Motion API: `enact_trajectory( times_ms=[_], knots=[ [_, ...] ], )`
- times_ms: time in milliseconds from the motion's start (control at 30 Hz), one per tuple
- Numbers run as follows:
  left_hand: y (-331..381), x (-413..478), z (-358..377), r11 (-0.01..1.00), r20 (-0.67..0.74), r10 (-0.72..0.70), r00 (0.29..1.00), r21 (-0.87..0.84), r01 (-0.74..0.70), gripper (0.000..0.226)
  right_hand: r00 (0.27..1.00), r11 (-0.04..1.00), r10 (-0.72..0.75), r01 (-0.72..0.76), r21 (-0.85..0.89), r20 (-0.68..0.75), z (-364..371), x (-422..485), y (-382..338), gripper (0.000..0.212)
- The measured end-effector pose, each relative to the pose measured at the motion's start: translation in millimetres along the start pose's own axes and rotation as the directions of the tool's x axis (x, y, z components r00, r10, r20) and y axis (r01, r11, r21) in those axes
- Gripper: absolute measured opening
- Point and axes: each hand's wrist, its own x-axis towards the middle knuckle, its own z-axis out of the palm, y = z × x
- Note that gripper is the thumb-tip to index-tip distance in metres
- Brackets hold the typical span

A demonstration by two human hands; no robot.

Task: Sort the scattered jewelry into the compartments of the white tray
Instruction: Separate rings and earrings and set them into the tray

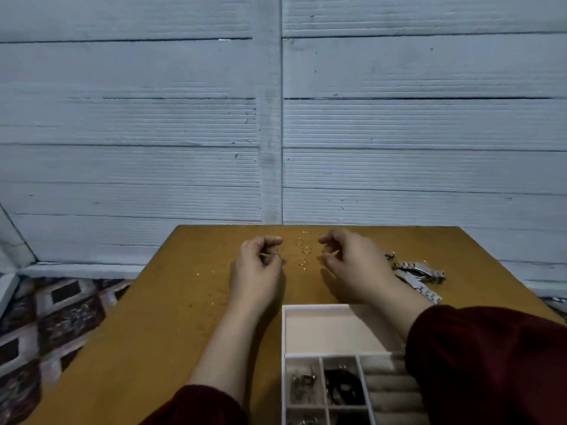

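Three small gold rings (299, 241), (306, 250), (303, 262) lie in a short row on the brown table (171, 302), between my two hands. My left hand (256, 268) rests just left of them with fingers curled toward the thumb. My right hand (352, 265) rests just right of them, curled the same way. Whether either pinch holds a small piece is too fine to make out. The white tray (283, 329) sits near me. Its large far compartment is bare, and the small near compartments hold silver and dark pieces. My right sleeve hides part of the tray.
Silver metal watches (418, 271) lie in a heap to the right of my right hand. Tiny gold bits (214, 294) are scattered left of my left wrist. A grey plank wall stands right behind the table. Patterned floor covering (61, 317) shows at the left.
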Motion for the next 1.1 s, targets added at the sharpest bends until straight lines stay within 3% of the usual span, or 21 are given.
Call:
enact_trajectory(
  times_ms=[367, 633, 767, 833, 933, 1100],
  knots=[
    [-29, 48, 18, 0.98, 0.221, -0.097, 0.971, 0.19, 0.055, 0.025, 0.939, 0.936, 0.092, 0.032, -0.352, 0.331, 26, 59, -4, 0.029],
    [-28, 49, 25, 0.943, 0.325, -0.059, 0.944, 0.328, -0.054, 0.022, 0.928, 0.914, 0.148, 0.003, -0.406, 0.341, 32, 75, -12, 0.013],
    [-30, 48, 26, 0.915, 0.361, -0.001, 0.933, 0.377, -0.144, 0.022, 0.941, 0.917, 0.121, 0.015, -0.398, 0.314, 33, 71, -15, 0.013],
    [-30, 47, 27, 0.897, 0.372, 0.008, 0.928, 0.407, -0.171, 0.022, 0.956, 0.908, 0.098, 0.028, -0.419, 0.277, 33, 68, -17, 0.003],
    [-29, 46, 29, 0.879, 0.395, 0.015, 0.918, 0.432, -0.2, 0.021, 0.971, 0.856, 0.05, 0.079, -0.511, 0.234, 35, 62, -21, 0.024],
    [-24, 45, 32, 0.856, 0.393, 0.0, 0.92, 0.476, -0.203, 0.02, 0.977, 0.839, 0.02, 0.098, -0.535, 0.211, 39, 55, -23, 0.026]
  ],
)
